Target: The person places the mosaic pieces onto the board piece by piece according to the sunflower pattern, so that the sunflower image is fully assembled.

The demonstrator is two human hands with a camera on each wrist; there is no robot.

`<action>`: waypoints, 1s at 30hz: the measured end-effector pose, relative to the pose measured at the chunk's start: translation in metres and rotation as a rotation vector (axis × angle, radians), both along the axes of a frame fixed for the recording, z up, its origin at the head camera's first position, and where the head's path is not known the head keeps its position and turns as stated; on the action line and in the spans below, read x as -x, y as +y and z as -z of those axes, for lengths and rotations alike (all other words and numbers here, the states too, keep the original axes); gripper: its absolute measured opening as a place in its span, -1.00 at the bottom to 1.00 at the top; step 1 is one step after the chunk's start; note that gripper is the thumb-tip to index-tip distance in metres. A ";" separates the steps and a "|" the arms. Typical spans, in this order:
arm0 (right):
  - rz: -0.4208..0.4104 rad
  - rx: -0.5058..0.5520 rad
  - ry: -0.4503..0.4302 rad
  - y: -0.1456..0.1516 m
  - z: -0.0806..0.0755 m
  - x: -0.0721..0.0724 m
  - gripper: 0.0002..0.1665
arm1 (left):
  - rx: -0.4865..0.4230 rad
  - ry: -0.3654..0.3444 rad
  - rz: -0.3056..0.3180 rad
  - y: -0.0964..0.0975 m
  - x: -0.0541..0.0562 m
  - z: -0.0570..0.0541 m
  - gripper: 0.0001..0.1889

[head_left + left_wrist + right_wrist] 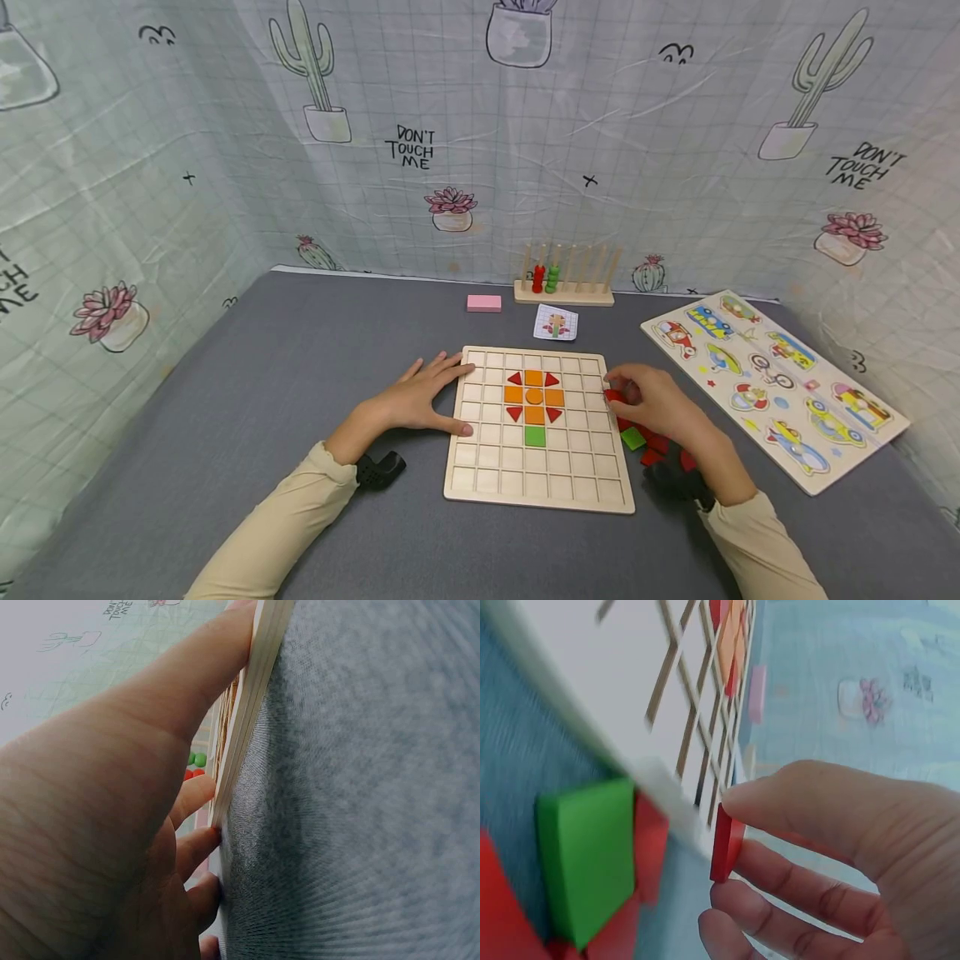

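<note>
A wooden grid board [487,479] lies flat on the grey table. Near its middle, orange squares [533,378] surround an orange round piece [534,396], with small red triangles [552,413] at the corners and a green square [535,436] below. My left hand [408,398] rests at the board's left edge, fingers spread and thumb on the rim. Just off the right edge, my right hand [660,400] pinches a red piece [726,844] between thumb and fingers. Under that hand lie loose red pieces [654,448] and a green square piece [592,859].
Behind the board are a picture card [556,322], a pink block [483,303] and a peg stand [564,293] with red and green beads. A vehicle puzzle board [776,387] lies at the right. A printed cloth [480,108] hangs behind the table.
</note>
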State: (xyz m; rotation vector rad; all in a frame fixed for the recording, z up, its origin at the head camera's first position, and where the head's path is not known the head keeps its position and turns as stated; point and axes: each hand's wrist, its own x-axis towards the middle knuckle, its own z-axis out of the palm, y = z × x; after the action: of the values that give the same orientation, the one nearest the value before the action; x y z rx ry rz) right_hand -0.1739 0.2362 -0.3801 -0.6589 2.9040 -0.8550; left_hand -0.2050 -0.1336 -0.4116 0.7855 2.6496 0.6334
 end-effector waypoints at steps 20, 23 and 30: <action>-0.400 0.047 -0.090 -0.043 0.004 -0.016 -0.79 | -0.004 -0.009 0.001 0.001 0.001 0.000 0.05; -0.447 0.041 -0.058 -0.047 0.007 -0.017 -0.82 | -0.002 -0.009 0.002 0.001 0.001 0.000 0.05; -0.474 0.033 0.012 -0.050 0.010 -0.017 -0.83 | -0.015 -0.007 0.001 0.000 0.001 0.001 0.05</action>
State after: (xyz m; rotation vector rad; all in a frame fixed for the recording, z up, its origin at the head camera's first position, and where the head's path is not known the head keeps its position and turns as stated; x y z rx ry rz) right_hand -0.1571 0.1862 -0.3901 -1.2838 2.5666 -0.8309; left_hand -0.2064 -0.1339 -0.4129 0.7867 2.6407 0.6554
